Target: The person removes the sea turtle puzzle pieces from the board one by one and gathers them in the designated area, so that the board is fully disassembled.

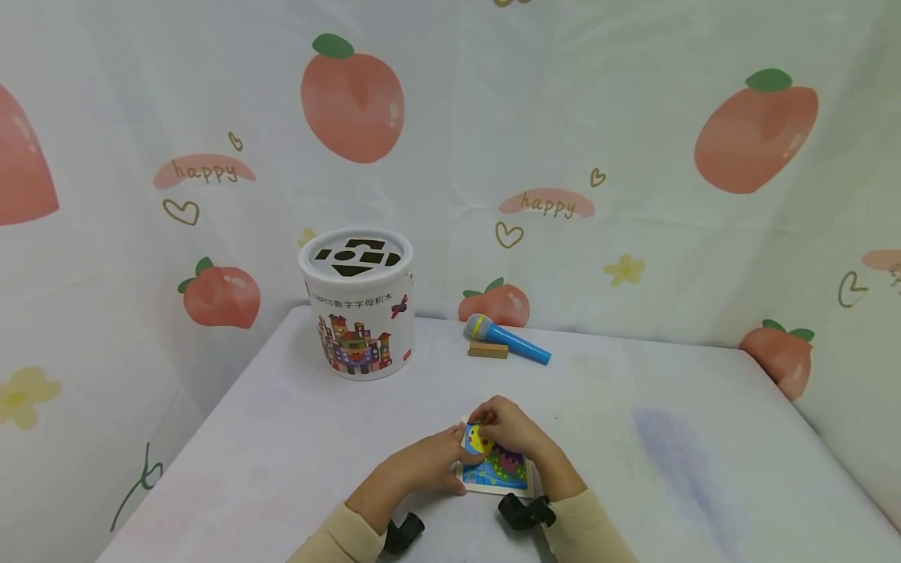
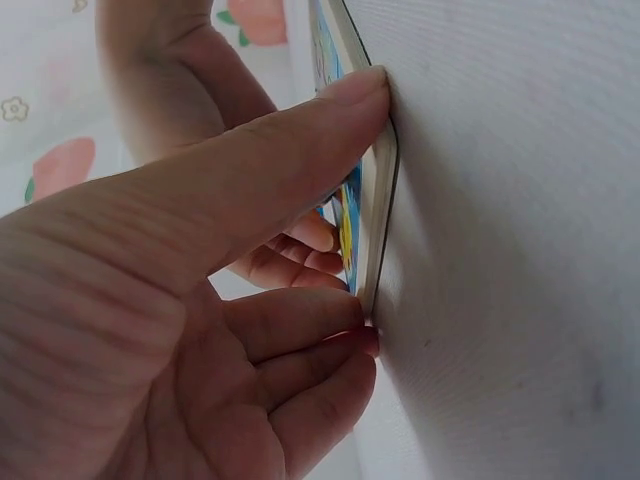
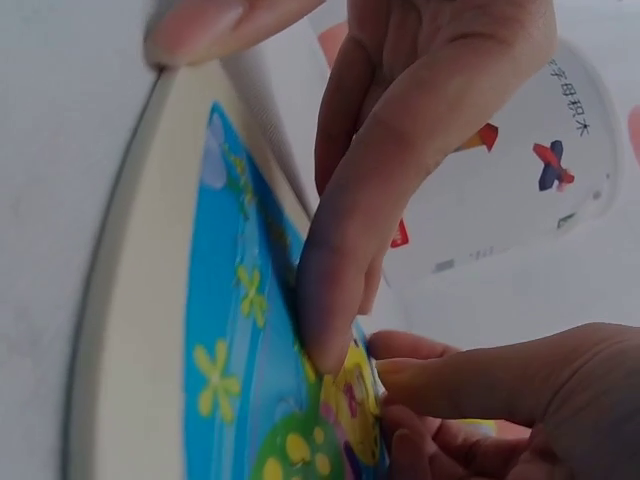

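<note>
A small wooden jigsaw board (image 1: 493, 491) with a pale frame lies on the table, its picture blue with yellow, purple and green parts. My left hand (image 1: 429, 461) holds it along its left side, thumb at the near corner. The left index finger (image 3: 345, 240) reaches across and presses on the picture. From the far side my right hand (image 1: 514, 428) comes in with curled fingers. Its thumb and fingertips pinch at a yellow puzzle piece (image 3: 350, 400) near the board's top edge. In the left wrist view, the left thumb (image 2: 300, 135) covers part of the board.
A white lidded bucket (image 1: 362, 313) with shaped holes stands at the back left. A blue toy microphone (image 1: 517, 342) lies at the back, beside a brown wooden block (image 1: 488, 350). Behind the table (image 1: 619, 477) hangs a peach-printed cloth (image 1: 450, 156).
</note>
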The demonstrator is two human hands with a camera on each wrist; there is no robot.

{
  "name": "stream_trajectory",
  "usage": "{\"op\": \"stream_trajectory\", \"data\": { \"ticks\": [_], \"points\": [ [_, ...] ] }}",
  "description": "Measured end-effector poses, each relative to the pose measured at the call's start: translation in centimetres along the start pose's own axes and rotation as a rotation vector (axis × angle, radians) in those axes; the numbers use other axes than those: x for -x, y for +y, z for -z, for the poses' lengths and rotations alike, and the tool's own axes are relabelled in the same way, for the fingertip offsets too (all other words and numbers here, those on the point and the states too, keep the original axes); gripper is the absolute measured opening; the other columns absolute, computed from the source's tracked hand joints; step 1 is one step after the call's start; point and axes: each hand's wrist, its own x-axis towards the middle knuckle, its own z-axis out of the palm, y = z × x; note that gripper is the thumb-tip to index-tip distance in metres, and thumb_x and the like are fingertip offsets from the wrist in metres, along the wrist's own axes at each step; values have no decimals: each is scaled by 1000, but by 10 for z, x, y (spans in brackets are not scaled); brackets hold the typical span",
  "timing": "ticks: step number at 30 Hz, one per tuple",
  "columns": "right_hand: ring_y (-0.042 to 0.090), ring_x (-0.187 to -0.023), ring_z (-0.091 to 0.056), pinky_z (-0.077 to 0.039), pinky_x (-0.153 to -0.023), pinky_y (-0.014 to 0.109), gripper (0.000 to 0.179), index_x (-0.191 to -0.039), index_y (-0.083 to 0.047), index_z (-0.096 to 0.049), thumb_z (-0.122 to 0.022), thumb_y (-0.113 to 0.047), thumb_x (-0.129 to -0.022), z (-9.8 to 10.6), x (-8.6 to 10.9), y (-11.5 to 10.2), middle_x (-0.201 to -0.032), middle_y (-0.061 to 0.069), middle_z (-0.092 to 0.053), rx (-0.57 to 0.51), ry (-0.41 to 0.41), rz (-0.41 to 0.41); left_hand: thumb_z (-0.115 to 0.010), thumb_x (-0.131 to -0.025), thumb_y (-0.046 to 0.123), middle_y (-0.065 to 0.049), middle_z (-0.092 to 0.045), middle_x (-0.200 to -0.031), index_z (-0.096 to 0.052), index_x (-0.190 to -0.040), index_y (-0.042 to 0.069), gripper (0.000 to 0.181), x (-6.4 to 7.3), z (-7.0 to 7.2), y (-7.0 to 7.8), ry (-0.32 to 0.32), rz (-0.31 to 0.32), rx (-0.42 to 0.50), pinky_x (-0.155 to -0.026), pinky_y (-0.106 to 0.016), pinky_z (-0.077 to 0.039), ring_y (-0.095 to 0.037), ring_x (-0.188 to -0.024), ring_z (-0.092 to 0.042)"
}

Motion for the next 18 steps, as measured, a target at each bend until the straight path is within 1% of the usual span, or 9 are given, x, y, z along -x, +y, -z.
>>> {"op": "stream_trajectory", "data": {
  "ticks": [4, 9, 12, 18],
  "points": [
    [15, -77, -52, -54, -72, 29, 16, -98, 1, -67, -59, 3, -84, -1, -1, -2, -90, 8, -60, -25, 9, -42, -73, -79, 31, -16, -32, -150, -60, -125, 32, 48, -1, -1, -1, 3, 9, -3, -106, -44, -38, -29, -139, -32],
    [15, -77, -52, -54, -74, 29, 17, -99, 2, -66, -58, 2, -84, -1, -2, -1, -88, 6, -62, -57, -2, -61, -74, -78, 30, -16, -33, -149, -60, -124, 32, 48, -1, -1, 0, 3, 8, -3, -106, -43, -39, -29, -138, -33],
    [14, -76, -53, -54, -74, 28, 17, -100, 2, -66, -60, 1, -84, 1, -2, -1, -88, 6, -63, -66, 14, -67, -74, -78, 30, -16, -33, -149, -60, -124, 32, 48, 0, 0, 0, 1, 4, 2, -106, -43, -38, -29, -139, -32],
    [12, -68, -55, -56, -70, 28, 8, -88, 1, -68, -67, -2, -81, 2, -1, -5, -79, 6, -64, -15, 70, -98, -73, -79, 30, -16, -33, -149, -60, -125, 31, 48, 1, 1, 0, -3, 7, 8, -107, -43, -38, -28, -139, -32]
  ]
}}
